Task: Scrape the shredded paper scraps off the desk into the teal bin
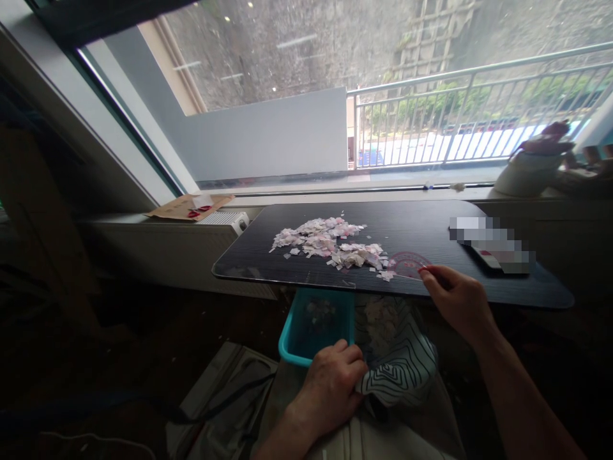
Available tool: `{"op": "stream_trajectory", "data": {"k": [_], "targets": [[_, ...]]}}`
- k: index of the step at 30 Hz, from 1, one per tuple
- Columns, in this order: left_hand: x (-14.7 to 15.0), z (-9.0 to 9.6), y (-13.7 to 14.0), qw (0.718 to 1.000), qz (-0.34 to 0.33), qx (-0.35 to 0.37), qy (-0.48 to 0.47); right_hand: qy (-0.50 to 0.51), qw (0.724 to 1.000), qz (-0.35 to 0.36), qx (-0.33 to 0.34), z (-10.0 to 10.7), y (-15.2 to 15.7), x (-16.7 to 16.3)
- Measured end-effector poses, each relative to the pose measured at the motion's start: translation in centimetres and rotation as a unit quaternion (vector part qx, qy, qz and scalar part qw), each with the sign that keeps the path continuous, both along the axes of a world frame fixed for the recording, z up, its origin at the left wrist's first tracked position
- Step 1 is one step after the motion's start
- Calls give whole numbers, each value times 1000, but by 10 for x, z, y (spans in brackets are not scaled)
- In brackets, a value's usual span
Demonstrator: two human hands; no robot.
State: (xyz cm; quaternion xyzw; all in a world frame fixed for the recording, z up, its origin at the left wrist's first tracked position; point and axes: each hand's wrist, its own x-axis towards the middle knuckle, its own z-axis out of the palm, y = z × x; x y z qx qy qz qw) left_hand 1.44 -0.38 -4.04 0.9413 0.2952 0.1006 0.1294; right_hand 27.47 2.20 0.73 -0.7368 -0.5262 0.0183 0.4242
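Note:
My right hand (453,294) pinches one end of a clear, reddish protractor (407,264) just above the dark tabletop (416,223). The protractor's other end reaches the right edge of a heap of small pale paper scraps (320,236). Lower down, my left hand (332,380) is closed at the near corner of a turquoise plastic basket (287,345), gripping the edge of a black-and-white patterned bag (400,377). Paper scraps lie at the bottom of the basket and in the open bag. The fingertips of my left hand are hidden.
A phone-like object (491,259), partly pixelated, lies on the tabletop's right. Red-handled scissors (198,211) rest on brown paper (177,206) by the window, above a radiator (182,255). A white pot-like object (531,169) stands on the right of the sill.

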Motion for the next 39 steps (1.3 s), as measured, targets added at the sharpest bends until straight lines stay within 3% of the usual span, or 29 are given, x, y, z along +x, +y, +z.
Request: {"op": "stream_trajectory", "data": {"k": [7,14,21,29,36,39], "targets": [[0,0,0,1000,0,-6,8,48,995,83,-18,-3,21,-18],[1,1,0,1000,5,-2,14,89,994,63,-24,-3,23,-17],[0,-1,-1,1000,4,-1,9,162,979,126,-14,-1,29,-29],[0,0,-1,1000,4,3,5,106,990,85,-38,-4,26,-23],[0,-1,0,1000,3,2,-1,108,987,111,-41,3,23,-25],[0,-2,0,1000,2,3,-5,97,993,68,-29,4,17,-16]]}}
